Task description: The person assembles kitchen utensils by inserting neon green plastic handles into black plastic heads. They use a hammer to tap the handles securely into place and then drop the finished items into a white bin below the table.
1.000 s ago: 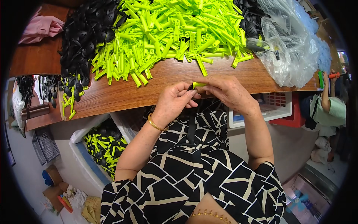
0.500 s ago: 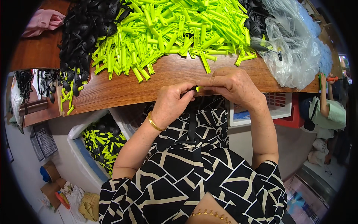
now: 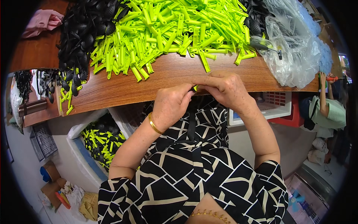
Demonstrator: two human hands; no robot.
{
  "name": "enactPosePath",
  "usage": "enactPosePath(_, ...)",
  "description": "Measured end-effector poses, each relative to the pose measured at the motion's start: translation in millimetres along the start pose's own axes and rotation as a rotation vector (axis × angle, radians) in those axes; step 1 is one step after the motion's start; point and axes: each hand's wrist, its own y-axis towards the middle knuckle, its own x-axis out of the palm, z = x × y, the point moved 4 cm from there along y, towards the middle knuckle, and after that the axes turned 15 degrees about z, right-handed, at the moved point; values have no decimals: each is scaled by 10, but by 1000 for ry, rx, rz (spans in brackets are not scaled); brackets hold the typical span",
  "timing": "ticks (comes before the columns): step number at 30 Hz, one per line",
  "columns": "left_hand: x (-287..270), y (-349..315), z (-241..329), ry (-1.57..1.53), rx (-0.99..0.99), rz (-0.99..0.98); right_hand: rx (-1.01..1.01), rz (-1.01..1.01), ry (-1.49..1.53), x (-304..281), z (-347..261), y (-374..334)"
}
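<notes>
At the table's near edge, my left hand (image 3: 172, 102) and my right hand (image 3: 223, 89) meet with fingers pinched together. Between the fingertips shows a small black and lime-green part (image 3: 195, 88), mostly covered by the fingers. Its black side lies in my left hand, and the fingers of my right hand close on its green end. Just beyond lies a large heap of lime-green plastic handles (image 3: 179, 31), tubular with a hole at one end. Left of it is a pile of black plastic pieces (image 3: 80, 41) with rounded, perforated heads.
Clear plastic bags (image 3: 289, 52) and a dark-handled screwdriver (image 3: 261, 45) lie at the table's right. Below left, a lined bin (image 3: 102, 140) holds mixed black and green pieces. A white basket (image 3: 278, 106) stands under the right edge. Another person (image 3: 328, 110) is at far right.
My right hand has shifted slightly left, toward my left hand. My left hand has turned a little, and less of the black side shows between the fingers.
</notes>
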Motion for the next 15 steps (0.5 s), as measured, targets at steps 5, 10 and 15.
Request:
enactPosePath(5, -1, -122, -27, 160, 39, -180, -78, -121, -45, 93, 29, -10)
enactPosePath(10, -17, -289, -223, -883, -762, -460, -337, 147, 0, 83, -95, -103)
enactPosePath(15, 237, -571, -370, -1043, -894, -362, -313, 165, 85, 110, -112, -83)
